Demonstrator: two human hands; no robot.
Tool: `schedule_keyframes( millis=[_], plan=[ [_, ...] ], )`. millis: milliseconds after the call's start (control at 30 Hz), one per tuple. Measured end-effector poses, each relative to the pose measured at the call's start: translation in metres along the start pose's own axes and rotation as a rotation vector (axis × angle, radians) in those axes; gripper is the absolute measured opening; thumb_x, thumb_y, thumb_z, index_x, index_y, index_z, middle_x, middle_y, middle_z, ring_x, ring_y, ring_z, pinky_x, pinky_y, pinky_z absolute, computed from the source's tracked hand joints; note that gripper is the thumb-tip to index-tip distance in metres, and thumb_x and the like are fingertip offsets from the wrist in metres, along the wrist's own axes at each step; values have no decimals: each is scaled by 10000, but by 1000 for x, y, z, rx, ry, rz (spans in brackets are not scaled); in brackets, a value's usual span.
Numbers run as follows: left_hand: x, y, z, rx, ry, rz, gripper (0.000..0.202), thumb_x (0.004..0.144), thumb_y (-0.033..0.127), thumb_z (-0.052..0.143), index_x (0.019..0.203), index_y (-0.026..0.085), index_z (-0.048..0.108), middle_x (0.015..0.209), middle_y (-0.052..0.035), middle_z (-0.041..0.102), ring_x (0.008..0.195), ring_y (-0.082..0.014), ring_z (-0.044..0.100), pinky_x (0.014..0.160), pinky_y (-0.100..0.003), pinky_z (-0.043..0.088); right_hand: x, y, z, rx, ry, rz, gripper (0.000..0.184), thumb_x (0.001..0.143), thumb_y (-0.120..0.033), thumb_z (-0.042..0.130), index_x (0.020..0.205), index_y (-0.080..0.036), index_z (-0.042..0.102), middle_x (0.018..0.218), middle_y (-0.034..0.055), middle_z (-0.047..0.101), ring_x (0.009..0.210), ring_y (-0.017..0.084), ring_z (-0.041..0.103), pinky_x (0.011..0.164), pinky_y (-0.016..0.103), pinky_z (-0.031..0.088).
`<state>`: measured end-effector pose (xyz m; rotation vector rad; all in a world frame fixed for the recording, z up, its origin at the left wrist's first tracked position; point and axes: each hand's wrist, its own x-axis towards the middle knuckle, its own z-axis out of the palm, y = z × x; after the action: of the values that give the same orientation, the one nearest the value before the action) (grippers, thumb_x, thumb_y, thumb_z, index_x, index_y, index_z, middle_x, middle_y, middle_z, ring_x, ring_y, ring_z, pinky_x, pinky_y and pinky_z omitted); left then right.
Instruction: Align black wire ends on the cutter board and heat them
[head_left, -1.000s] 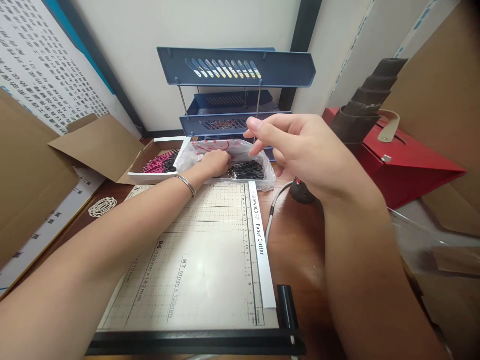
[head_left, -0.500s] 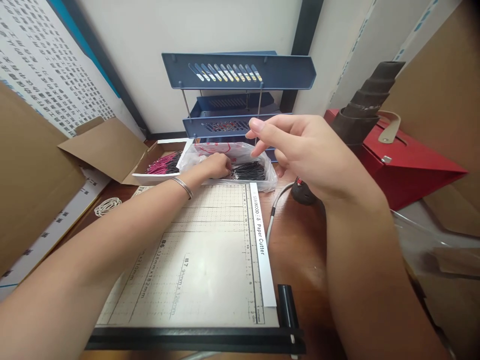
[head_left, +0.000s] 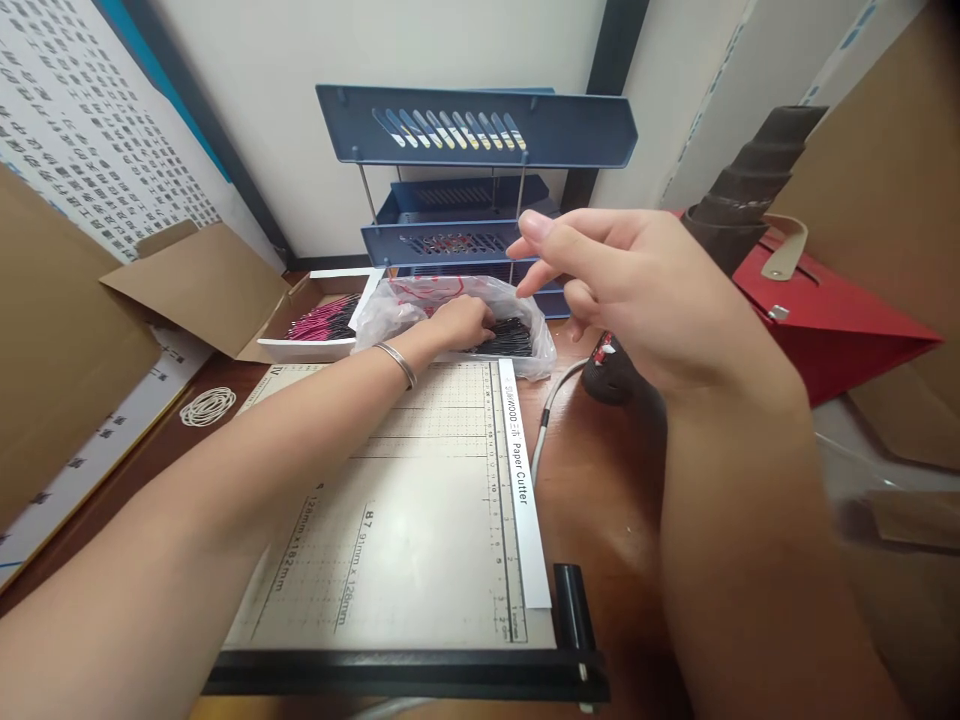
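Note:
My left hand (head_left: 461, 325) reaches into a clear plastic bag (head_left: 390, 310) that lines a shallow container. Its fingers are bent and closed at a bundle of thin black pieces (head_left: 514, 340); the fingertips are partly hidden, so what they grip cannot be made out. A silver bangle (head_left: 397, 365) circles the left wrist. My right hand (head_left: 615, 290) is raised to the right of the bag, in the air, fingers loosely curled and apart, with nothing visible in them. Left of the bag, an open cardboard box (head_left: 307, 345) holds thin pink and black pieces (head_left: 322, 320).
A paper cutter (head_left: 427, 560) with a black handle (head_left: 574, 605) lies in front. Behind stands a blue tiered rack (head_left: 480, 130). At right are a red box (head_left: 840, 320), a dark stepped roll (head_left: 750, 190) and a cable (head_left: 547, 420). White loops (head_left: 208, 407) lie at left.
My left hand has shifted right over the black pieces, covering more of them. My right hand has moved slightly right and up. The view has tilted a little.

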<state>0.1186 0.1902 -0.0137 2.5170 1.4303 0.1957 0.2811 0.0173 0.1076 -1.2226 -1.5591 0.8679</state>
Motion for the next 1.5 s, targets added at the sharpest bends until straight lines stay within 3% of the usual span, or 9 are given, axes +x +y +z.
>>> schedule_keyframes(
  millis=[133,333,467,700,833,967,1167,1333,1500],
  plan=[
    [8,1,2,-69,10,-52,158,823,253,747,946,171,804,953,-68,786,873,-236,707,830,-334,534,1,1,-1,-16,12,-3,360,919,-533,660,851,-186,724,644,14,544,642,102,554,492,183,395],
    [7,5,-6,-102,40,-106,137,816,258,784,912,166,816,922,-74,796,895,-262,717,895,-376,542,2,4,-4,-4,21,-27,366,901,-549,677,865,-188,722,763,28,640,581,84,478,489,224,382],
    [1,7,-8,-70,67,-72,86,824,185,734,865,167,808,929,-69,790,943,-266,709,947,-383,517,3,6,-6,-13,-1,-35,372,907,-556,666,873,-190,719,702,19,591,564,85,457,492,225,381],
    [-4,14,-6,-14,91,-48,101,828,146,691,853,151,789,915,-90,776,890,-267,700,832,-368,520,2,4,-4,23,16,-13,355,902,-528,685,819,-186,731,655,4,542,519,60,381,472,205,377],
    [-11,17,-17,-28,103,-32,129,854,158,673,850,143,800,867,-79,778,843,-237,690,835,-352,509,1,4,-5,9,-1,-32,378,902,-553,676,826,-186,725,621,-10,497,512,64,366,473,217,383],
    [-40,13,-40,-52,95,-12,158,875,208,674,899,155,821,866,-56,791,833,-214,684,827,-333,502,1,5,-5,-38,0,-41,394,913,-572,655,840,-191,726,612,-1,503,547,86,453,503,231,384],
    [-129,7,-57,-206,15,37,131,840,293,728,892,237,835,903,-2,810,839,-198,711,816,-321,522,1,6,1,-93,-74,-103,328,909,-499,685,840,-184,742,591,-11,515,525,84,448,499,249,337],
    [-187,19,-43,-270,-26,171,168,871,259,666,901,284,830,895,14,815,812,-179,740,783,-305,549,3,7,13,-341,-361,-67,184,885,-361,712,835,-196,776,713,24,661,599,108,516,565,267,393],
    [-196,18,-25,-171,66,267,180,901,264,640,900,298,817,898,-10,802,838,-190,734,825,-332,555,3,10,31,-594,-678,19,118,820,-274,716,898,-255,803,896,31,750,762,169,636,652,282,452]
  ],
)
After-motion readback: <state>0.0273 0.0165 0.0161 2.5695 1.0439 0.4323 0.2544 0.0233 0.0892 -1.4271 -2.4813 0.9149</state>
